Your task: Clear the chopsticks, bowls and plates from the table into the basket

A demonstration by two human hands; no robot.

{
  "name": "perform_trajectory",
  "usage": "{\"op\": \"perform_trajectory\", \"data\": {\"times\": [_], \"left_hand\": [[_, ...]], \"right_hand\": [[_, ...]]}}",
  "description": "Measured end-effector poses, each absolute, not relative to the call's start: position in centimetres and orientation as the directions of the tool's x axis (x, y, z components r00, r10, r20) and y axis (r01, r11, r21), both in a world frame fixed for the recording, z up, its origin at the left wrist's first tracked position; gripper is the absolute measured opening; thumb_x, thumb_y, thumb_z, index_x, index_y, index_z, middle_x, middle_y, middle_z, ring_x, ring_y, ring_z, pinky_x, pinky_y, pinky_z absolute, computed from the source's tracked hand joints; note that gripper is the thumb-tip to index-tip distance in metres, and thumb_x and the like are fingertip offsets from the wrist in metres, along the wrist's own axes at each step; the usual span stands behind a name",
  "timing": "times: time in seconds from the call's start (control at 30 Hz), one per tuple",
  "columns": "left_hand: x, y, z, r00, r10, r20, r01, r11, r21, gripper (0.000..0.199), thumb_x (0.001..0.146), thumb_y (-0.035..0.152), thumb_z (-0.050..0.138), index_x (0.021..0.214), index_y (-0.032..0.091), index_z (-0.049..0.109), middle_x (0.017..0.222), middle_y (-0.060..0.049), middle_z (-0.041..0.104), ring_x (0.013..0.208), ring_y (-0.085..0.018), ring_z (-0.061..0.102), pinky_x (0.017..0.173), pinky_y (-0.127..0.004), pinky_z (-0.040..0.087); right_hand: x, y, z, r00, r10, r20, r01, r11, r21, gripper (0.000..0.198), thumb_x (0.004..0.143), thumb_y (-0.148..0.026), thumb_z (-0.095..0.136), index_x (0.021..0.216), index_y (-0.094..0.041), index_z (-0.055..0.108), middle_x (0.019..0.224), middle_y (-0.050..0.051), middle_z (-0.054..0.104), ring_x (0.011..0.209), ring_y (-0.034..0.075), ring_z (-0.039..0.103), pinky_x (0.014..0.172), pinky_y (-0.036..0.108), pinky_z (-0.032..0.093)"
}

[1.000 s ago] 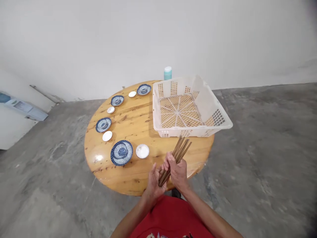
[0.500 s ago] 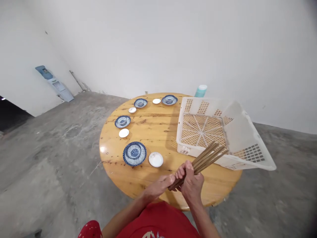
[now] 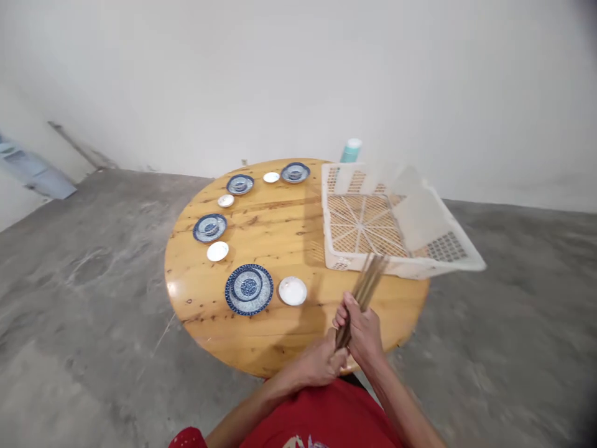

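Note:
A bundle of brown wooden chopsticks [image 3: 365, 287] is held over the near edge of the table, tilted, its far ends blurred by motion. My right hand [image 3: 361, 330] is wrapped round the middle of the bundle. At the lower end, my left hand [image 3: 326, 358] is closed on the chopsticks, its fingers partly hidden. Left of the hands lie a small white dish [image 3: 293, 290] and a blue-and-white plate [image 3: 249, 305] with a matching bowl [image 3: 247, 285] on it.
A large white plastic basket [image 3: 329, 218] stands on the right of the round wooden table [image 3: 275, 242]. Along the left and far rim sit more blue plates with bowls [image 3: 209, 228] and white dishes [image 3: 217, 251]. Behind is a teal container with white lid [image 3: 351, 151].
My view has turned to the right. The chopsticks have swung more upright, and my left hand has moved down to their lower ends. My right hand keeps its grip.

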State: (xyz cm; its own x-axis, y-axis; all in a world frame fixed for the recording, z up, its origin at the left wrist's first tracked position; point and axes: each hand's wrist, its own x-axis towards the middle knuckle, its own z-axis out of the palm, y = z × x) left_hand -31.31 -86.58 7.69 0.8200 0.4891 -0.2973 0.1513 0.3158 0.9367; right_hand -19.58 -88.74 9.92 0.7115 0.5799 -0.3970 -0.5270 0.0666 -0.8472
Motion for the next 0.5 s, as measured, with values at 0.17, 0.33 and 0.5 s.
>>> {"op": "perform_trajectory", "data": {"times": [0.17, 0.33, 0.5], "left_hand": [[-30.9, -85.7, 8.1, 0.803, 0.493, -0.335, 0.260, 0.216, 0.941, 0.029, 0.092, 0.049, 0.054, 0.094, 0.020, 0.055, 0.071, 0.001, 0.051, 0.059, -0.013, 0.043, 0.059, -0.027, 0.036], [-30.2, -87.0, 8.7, 0.841, 0.410, -0.352, 0.171, 0.415, 0.893, 0.053, 0.087, 0.071, 0.051, 0.080, 0.019, 0.051, 0.064, 0.002, 0.049, 0.047, -0.008, 0.041, 0.047, -0.024, 0.031], [-28.2, -88.0, 9.0, 0.847, 0.418, -0.328, 0.150, 0.404, 0.902, 0.060, 0.084, 0.075, 0.051, 0.077, 0.016, 0.056, 0.065, -0.002, 0.055, 0.054, -0.011, 0.050, 0.057, -0.026, 0.042]], "right_hand": [[-18.8, -87.4, 10.9, 0.470, 0.809, -0.353, -0.555, -0.040, -0.831, 0.053, 0.069, -0.063, 0.081, 0.069, -0.019, 0.052, 0.059, -0.002, 0.054, 0.050, 0.010, 0.051, 0.046, 0.020, 0.042], [-17.4, -88.6, 10.6, 0.195, 0.923, -0.333, -0.612, -0.151, -0.777, 0.048, 0.075, -0.059, 0.079, 0.073, -0.019, 0.054, 0.063, -0.001, 0.057, 0.057, 0.013, 0.059, 0.050, 0.020, 0.044], [-15.4, -89.5, 9.6, 0.071, 0.928, -0.367, -0.588, -0.258, -0.766, 0.050, 0.078, -0.061, 0.076, 0.064, -0.018, 0.053, 0.054, -0.001, 0.053, 0.051, 0.012, 0.054, 0.049, 0.022, 0.045]]}}
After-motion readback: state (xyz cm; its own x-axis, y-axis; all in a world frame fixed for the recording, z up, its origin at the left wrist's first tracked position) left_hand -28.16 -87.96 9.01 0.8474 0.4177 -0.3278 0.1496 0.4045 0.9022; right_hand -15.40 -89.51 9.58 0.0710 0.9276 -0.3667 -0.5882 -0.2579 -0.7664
